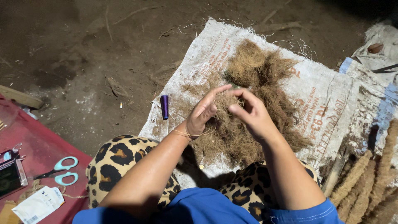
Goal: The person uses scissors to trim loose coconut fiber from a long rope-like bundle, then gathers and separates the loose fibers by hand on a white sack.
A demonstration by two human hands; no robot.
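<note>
- Head view: left hand (pixel 202 113) and right hand (pixel 251 113) meet, fingertips pinching a tuft of brown fibre (pixel 227 104) between them.
- Beneath the fingers, the fibre pile (pixel 265 83) spreads over a white woven sack (pixel 327 99).
- A purple thread spool (pixel 164 106) lies just left of the pile.
- Teal scissors (pixel 62 171) rest well apart on a red mat (pixel 37 145).
</note>
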